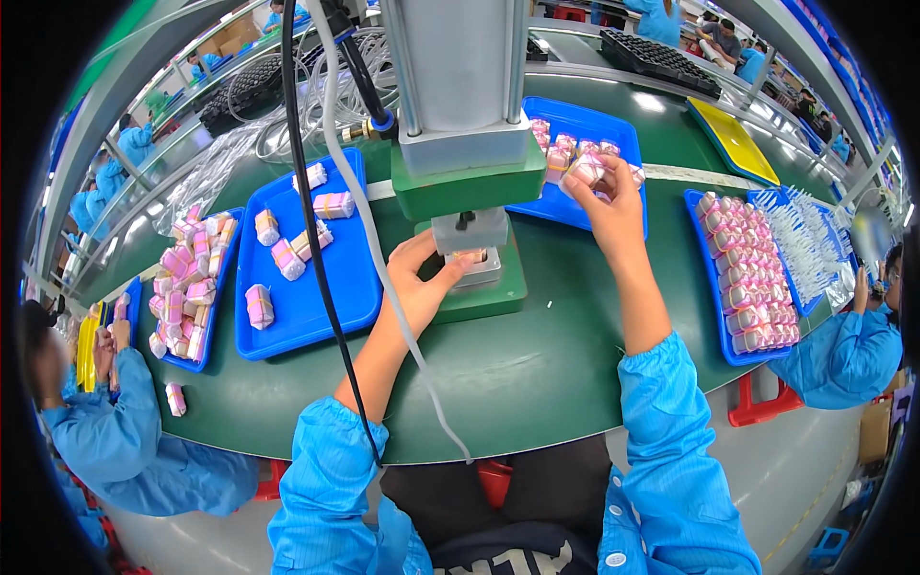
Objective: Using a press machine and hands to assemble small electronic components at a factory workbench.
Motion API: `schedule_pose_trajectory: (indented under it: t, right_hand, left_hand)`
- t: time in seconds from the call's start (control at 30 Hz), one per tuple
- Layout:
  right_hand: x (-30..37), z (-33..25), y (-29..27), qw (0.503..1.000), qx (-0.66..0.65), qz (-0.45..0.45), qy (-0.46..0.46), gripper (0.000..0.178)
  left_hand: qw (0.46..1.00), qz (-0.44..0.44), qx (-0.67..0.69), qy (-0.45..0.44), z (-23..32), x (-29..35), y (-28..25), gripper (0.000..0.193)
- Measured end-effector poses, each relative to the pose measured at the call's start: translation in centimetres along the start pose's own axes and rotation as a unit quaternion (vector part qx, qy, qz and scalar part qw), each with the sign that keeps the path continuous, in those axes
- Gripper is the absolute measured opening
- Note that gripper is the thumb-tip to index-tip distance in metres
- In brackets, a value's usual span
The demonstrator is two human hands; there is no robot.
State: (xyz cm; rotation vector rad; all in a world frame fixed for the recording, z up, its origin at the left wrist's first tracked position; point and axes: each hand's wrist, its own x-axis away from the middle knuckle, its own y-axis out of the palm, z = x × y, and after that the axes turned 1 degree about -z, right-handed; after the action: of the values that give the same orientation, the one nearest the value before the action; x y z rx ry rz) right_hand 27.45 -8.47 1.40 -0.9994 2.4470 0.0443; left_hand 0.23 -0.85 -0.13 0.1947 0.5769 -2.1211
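My left hand (422, 283) reaches under the head of a green press machine (470, 182), its fingers touching a small pink-and-white bundle (472, 256) seated on the press's metal fixture. My right hand (609, 206) is stretched out to a blue tray (613, 129) behind the press and pinches a pink-and-white banded bundle (586, 170) among others lying there. Both sleeves are bright blue.
A blue tray (331, 287) with a few bundles lies left of the press, beside a tray of many pink bundles (192, 278). More full trays (752, 278) sit at right. Black cable (311, 230) and a white hose hang in front. Blue-clad people sit on both sides.
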Motion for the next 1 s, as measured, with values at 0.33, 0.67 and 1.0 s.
schedule_pose_trajectory:
  t: [0.33, 0.67, 1.0]
  right_hand:
    - [0.8, -1.3, 0.6, 1.0, 0.011, -0.021, -0.011, 0.052]
    - [0.9, -2.0, 0.8, 0.999, -0.026, -0.038, -0.001, 0.038]
    - [1.0, -2.4, 0.7, 0.999, -0.014, -0.032, 0.016, 0.04]
  left_hand:
    - [1.0, 0.018, -0.006, 0.006, -0.2, 0.0, 0.2, 0.029]
    - [1.0, -0.01, -0.003, 0.002, -0.5, -0.1, 0.0, 0.026]
    - [0.999, -0.003, 0.039, 0.002, 0.6, -0.1, 0.0, 0.029]
